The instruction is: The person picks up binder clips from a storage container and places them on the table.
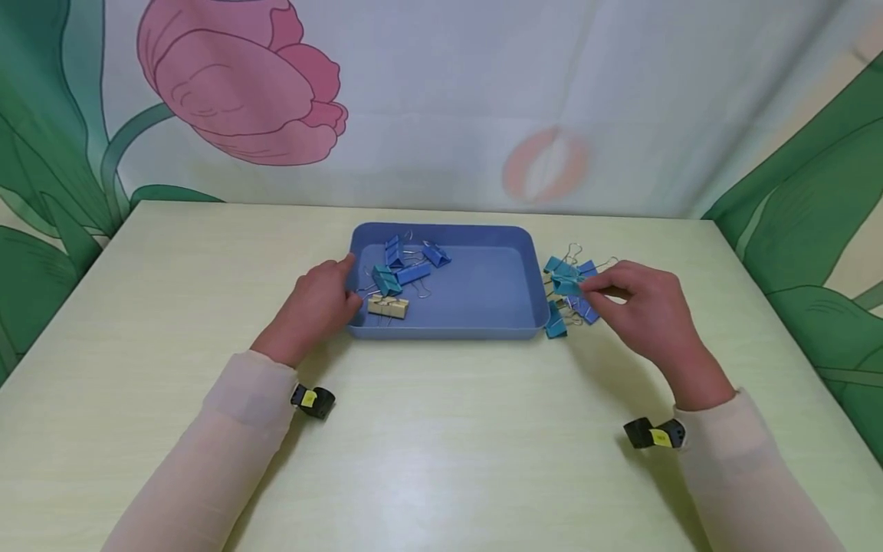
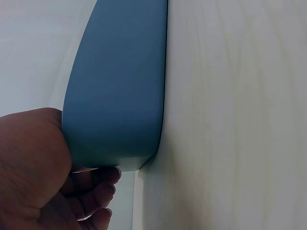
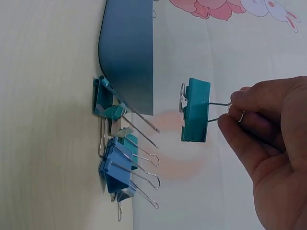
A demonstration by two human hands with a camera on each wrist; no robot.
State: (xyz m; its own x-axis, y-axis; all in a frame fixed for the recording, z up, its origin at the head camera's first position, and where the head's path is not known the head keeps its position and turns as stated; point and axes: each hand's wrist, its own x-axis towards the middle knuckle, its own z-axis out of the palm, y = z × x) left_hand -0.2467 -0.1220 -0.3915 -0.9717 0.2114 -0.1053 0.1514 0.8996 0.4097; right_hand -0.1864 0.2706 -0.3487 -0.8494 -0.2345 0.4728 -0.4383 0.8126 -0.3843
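A blue tray [image 1: 483,334] lies on the table. My left hand [image 1: 319,305] grips its left end, thumb over the near part of the rim; in the left wrist view the fingers [image 2: 98,194] curl at the tray's outer wall [image 2: 115,86]. Between thumb and forefinger my right hand [image 1: 638,307] pinches the wire handle of a teal binder clip [image 3: 195,110], held up beside the tray's right end. Below it sits a pile of blue and teal binder clips [image 3: 117,167]. Inside the tray's left half are several clips: blue ones [image 1: 414,273], a teal one [image 1: 386,280] and a cream one [image 1: 388,307].
The pale wooden table [image 1: 441,445] stretches in front of the tray and to both sides. Behind its far edge hangs a white curtain [image 1: 441,107] printed with a pink flower and green leaves. The clip pile lies right against the tray's right wall.
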